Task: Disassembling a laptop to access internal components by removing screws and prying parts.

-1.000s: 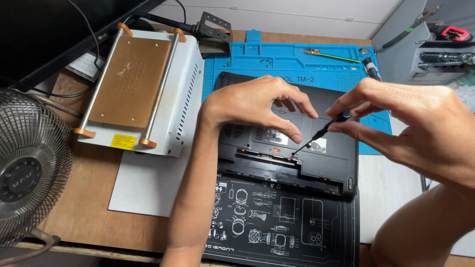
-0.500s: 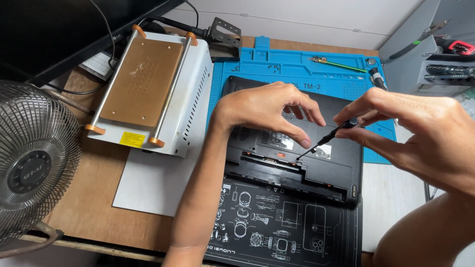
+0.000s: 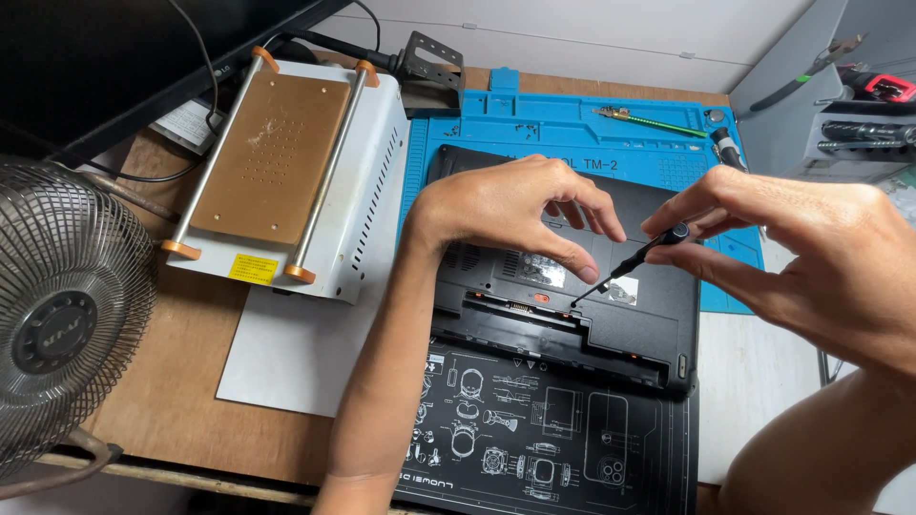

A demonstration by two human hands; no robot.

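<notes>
A black laptop (image 3: 630, 324) lies bottom up on a blue work mat (image 3: 572, 124), its battery bay empty along the near edge. My left hand (image 3: 506, 205) rests on the laptop's underside with fingers spread and bent, thumb tip near a label. My right hand (image 3: 801, 257) pinches a small black screwdriver (image 3: 634, 259) between thumb and fingers. The driver slants down to the left, its tip touching the laptop just by the battery bay edge.
A white box-shaped heating plate with a copper top (image 3: 286, 172) stands at the left. A wire-caged fan (image 3: 57, 315) sits at the far left. A black printed mat (image 3: 534, 429) lies under the laptop's near edge. Tools (image 3: 658, 119) lie at the back; a grey tool rack (image 3: 849, 105) stands right.
The view has shifted slightly. Both hands stay on the laptop, with the screwdriver tip held at the same spot by the battery bay.
</notes>
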